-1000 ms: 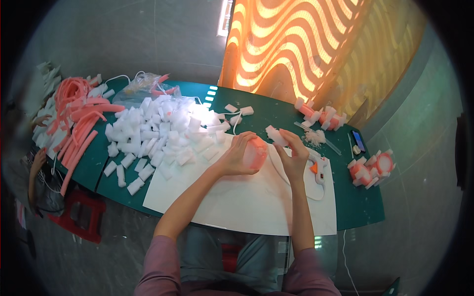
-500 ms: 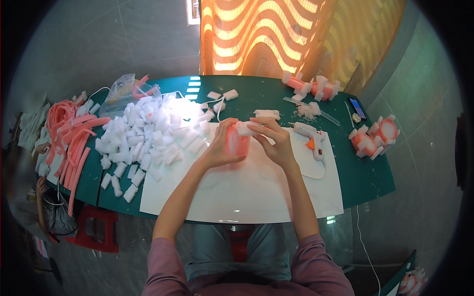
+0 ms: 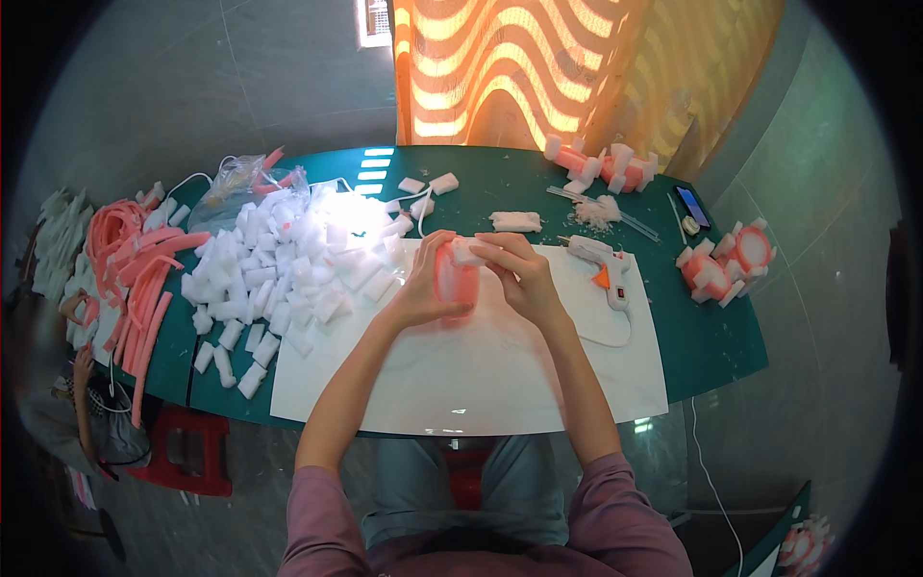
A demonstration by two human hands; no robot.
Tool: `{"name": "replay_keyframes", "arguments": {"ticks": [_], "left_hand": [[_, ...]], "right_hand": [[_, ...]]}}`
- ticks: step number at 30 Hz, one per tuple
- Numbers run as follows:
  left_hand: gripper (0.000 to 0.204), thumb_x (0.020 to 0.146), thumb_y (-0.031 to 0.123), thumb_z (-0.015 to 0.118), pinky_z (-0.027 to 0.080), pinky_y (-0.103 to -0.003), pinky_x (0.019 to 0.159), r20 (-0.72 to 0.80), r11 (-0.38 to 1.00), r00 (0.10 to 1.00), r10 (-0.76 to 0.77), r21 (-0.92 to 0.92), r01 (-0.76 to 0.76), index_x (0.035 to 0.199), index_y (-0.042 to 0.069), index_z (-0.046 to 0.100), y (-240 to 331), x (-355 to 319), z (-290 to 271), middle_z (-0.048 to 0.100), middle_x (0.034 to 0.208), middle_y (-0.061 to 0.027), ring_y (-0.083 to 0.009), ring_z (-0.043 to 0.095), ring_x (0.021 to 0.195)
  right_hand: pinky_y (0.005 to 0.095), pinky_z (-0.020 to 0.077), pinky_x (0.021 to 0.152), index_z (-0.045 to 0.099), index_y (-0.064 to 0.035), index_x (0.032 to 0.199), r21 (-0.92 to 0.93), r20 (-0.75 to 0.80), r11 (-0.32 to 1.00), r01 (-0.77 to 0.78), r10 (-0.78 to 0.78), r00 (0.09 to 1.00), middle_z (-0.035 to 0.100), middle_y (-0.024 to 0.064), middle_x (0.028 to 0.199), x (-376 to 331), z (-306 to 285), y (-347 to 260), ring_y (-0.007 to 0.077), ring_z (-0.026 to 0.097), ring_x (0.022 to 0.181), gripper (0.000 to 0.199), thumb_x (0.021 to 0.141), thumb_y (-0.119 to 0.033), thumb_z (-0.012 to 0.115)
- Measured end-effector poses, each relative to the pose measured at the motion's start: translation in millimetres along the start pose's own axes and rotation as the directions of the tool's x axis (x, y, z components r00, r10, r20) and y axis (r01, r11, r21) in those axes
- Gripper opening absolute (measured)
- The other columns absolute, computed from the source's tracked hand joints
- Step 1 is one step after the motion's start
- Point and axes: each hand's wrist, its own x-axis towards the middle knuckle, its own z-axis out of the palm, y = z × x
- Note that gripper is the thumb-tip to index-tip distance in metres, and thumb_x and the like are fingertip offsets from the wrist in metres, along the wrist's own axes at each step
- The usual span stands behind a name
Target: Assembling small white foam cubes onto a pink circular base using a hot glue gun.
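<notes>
Above the white sheet (image 3: 413,385), my left hand (image 3: 421,287) is wrapped around the left side of a pink foam ring (image 3: 458,287). A small white foam block (image 3: 468,252) sits against the ring's top edge. My right hand (image 3: 525,281) has its thumb and fingers closed on that block from the right. To the right of my hands, a white hot glue gun (image 3: 601,258) with an orange trigger lies on its side. Another white foam piece (image 3: 515,222) rests just beyond my hands.
A heap of white foam blocks (image 3: 279,260) covers the left of the green table (image 3: 711,356), beside pink foam strips (image 3: 144,317). Finished-looking pink rings with white blocks (image 3: 726,264) stand at right, near a phone (image 3: 692,207). Another person's hand (image 3: 83,363) is at far left.
My hands keep hold of the ring and block, with the right fingers slightly shifted on the block. At far left, the other person's hands have moved and hold something pink.
</notes>
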Motion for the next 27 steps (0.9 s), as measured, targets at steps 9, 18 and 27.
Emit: {"name": "replay_keyframes", "arguments": {"ticks": [9, 18, 27], "left_hand": [[0.098, 0.05, 0.029, 0.076, 0.03, -0.042, 0.099, 0.012, 1.0, 1.0, 0.012, -0.027, -0.012, 0.128, 0.009, 0.02, -3.8, 1.0, -1.1, 0.023, 0.128, -0.0128, -0.0311, 0.024, 0.122], [0.096, 0.049, 0.024, 0.075, 0.029, -0.039, 0.099, 0.002, 0.993, 1.0, -0.008, -0.122, 0.008, 0.127, 0.008, 0.022, -5.7, 0.9, -0.4, 0.026, 0.125, -0.0122, -0.03, 0.026, 0.121], [0.093, 0.049, 0.022, 0.074, 0.032, -0.038, 0.098, 0.018, 0.991, 0.999, -0.033, -0.129, 0.035, 0.127, 0.009, 0.023, -1.1, 2.7, 0.1, 0.026, 0.124, -0.0099, -0.0277, 0.029, 0.12]], "right_hand": [[0.0311, 0.0454, 0.079, 0.061, -0.0073, 0.1, -0.006, -0.016, 1.0, 0.028, -0.028, 0.999, 0.058, 0.0101, 0.103, -0.6, 5.2, 2.0, 0.0262, 0.054, 0.094, 0.032, 0.072, 0.007, 0.057], [0.0321, 0.0449, 0.081, 0.06, -0.0058, 0.101, -0.058, -0.019, 0.995, 0.086, -0.087, 0.996, 0.057, 0.0101, 0.104, 0.1, 7.8, 1.2, 0.027, 0.051, 0.097, 0.036, 0.07, 0.01, 0.054], [0.0344, 0.0428, 0.085, 0.058, -0.0039, 0.102, -0.031, -0.027, 0.998, 0.06, -0.061, 0.998, 0.056, 0.0109, 0.105, 0.8, 6.2, -3.8, 0.0282, 0.05, 0.1, 0.034, 0.072, 0.01, 0.049]]}}
